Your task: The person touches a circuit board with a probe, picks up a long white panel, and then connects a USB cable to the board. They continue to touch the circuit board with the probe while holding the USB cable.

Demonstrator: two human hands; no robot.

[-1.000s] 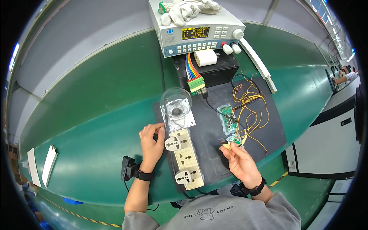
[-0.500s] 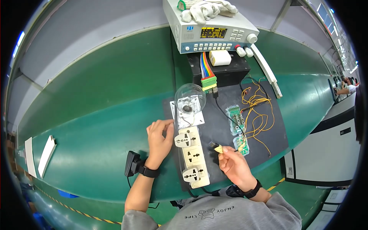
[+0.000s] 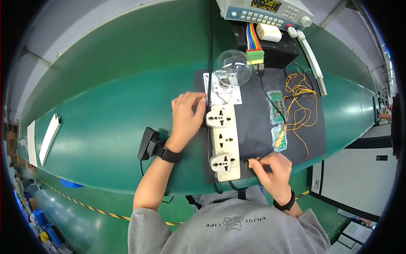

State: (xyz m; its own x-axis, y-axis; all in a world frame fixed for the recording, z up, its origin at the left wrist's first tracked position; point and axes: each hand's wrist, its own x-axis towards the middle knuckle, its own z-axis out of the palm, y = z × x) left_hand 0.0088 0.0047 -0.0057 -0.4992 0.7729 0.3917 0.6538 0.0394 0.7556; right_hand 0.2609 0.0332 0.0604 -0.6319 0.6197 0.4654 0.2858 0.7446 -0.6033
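My right hand (image 3: 274, 172) pinches a USB plug (image 3: 248, 164) with a yellowish wrap, low over the dark mat beside the power strip. Much of the plug is hidden by the fingers. My left hand (image 3: 186, 116) rests on the green table with loosely bent fingers, thumb apart, holding nothing. Its fingertips are near a black cable (image 3: 209, 84) and a white lamp base plate (image 3: 236, 96) carrying a clear glass bulb (image 3: 233, 67). The cream power strip (image 3: 220, 144) lies between my hands, with two white adapters (image 3: 218, 119) plugged in.
Two green circuit boards (image 3: 277, 101) lie on the mat (image 3: 253, 127) among yellow wires (image 3: 302, 114). Behind stands a bench meter (image 3: 253, 16) over a black box, with a rainbow ribbon cable (image 3: 252, 38). A black power adapter (image 3: 149, 144) sits by my left wrist.
My right hand has drawn the USB plug nearer to me and turned it down toward the mat. My left hand stays by the lamp base. The whole view has shifted.
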